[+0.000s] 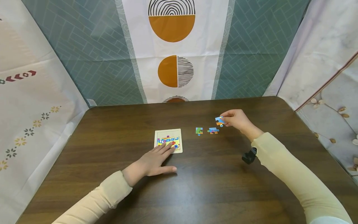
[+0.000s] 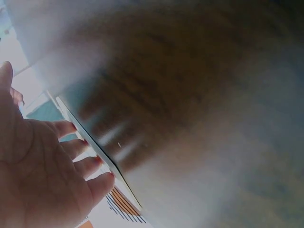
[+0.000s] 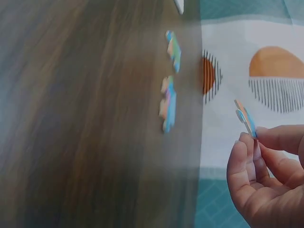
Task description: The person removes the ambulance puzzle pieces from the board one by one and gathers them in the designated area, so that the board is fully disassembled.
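Observation:
The left hand (image 1: pixel 156 160) lies with spread, straight fingers on the lower part of a square puzzle tray (image 1: pixel 167 131), which holds yellow bus-picture pieces. In the left wrist view, the fingertips of the left hand (image 2: pixel 52 161) touch the edge of the tray (image 2: pixel 121 183). Thumb and fingers of the right hand (image 1: pixel 237 120) pinch a blue and orange puzzle piece (image 1: pixel 218 120), raised above the table. The right wrist view shows this piece (image 3: pixel 247 118) held on edge by the right hand (image 3: pixel 270 178).
On the brown table (image 1: pixel 212 186), a green piece (image 1: pixel 199 130) and a blue and orange piece (image 1: pixel 213 130) lie between the tray and the right hand. A small black device (image 1: pixel 249 156) is at the right wrist. Patterned cloths hang behind and beside the table.

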`<state>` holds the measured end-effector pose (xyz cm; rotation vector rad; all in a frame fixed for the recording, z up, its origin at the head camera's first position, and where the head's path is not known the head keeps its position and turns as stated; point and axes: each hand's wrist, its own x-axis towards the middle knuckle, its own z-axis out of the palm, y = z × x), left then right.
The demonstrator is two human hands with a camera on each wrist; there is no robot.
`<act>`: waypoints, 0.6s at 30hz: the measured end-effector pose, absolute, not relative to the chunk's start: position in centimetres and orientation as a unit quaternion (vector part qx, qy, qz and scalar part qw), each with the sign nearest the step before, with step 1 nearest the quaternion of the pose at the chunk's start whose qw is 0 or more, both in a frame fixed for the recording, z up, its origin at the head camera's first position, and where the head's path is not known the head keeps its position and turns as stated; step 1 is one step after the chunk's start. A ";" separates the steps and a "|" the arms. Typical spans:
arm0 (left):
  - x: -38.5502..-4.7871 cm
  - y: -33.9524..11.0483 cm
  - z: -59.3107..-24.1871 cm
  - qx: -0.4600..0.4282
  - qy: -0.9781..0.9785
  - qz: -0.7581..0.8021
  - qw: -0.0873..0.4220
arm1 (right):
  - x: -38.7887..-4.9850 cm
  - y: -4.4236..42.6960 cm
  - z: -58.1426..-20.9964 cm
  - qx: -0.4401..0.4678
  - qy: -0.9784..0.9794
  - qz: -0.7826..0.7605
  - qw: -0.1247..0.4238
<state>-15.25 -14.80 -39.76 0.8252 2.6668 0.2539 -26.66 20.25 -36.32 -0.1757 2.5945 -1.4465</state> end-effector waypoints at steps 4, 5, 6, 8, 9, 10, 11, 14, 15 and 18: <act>-15.2 -14.9 -39.8 0.290 0.938 0.090 0.169 | -26.6 21.5 -36.8 -0.051 0.870 -0.483 0.083; -15.2 -14.9 -39.8 0.290 0.938 0.090 0.169 | -26.6 21.8 -37.0 -0.048 0.871 -0.482 0.084; -15.2 -14.9 -39.8 0.290 0.938 0.089 0.169 | -26.6 22.0 -37.1 -0.046 0.871 -0.483 0.083; -15.2 -14.9 -39.9 0.290 0.938 0.088 0.167 | -26.6 22.5 -37.4 -0.044 0.872 -0.482 0.081; -15.2 -14.9 -39.9 0.290 0.938 0.088 0.167 | -26.5 22.7 -37.5 -0.040 0.873 -0.479 0.081; -15.2 -14.9 -39.9 0.290 0.938 0.087 0.166 | -26.5 22.9 -37.7 -0.038 0.874 -0.478 0.082; -15.2 -14.8 -39.9 0.290 0.939 0.086 0.166 | -26.4 23.2 -37.8 -0.034 0.874 -0.477 0.084; -15.2 -14.8 -39.9 0.292 0.938 0.087 0.166 | -26.2 23.6 -38.2 -0.028 0.872 -0.479 0.093; -15.3 -14.8 -39.9 0.293 0.938 0.088 0.166 | -26.2 23.8 -38.3 -0.026 0.871 -0.481 0.097; -15.3 -14.8 -39.8 0.296 0.937 0.089 0.165 | -26.1 24.0 -38.6 -0.023 0.867 -0.487 0.106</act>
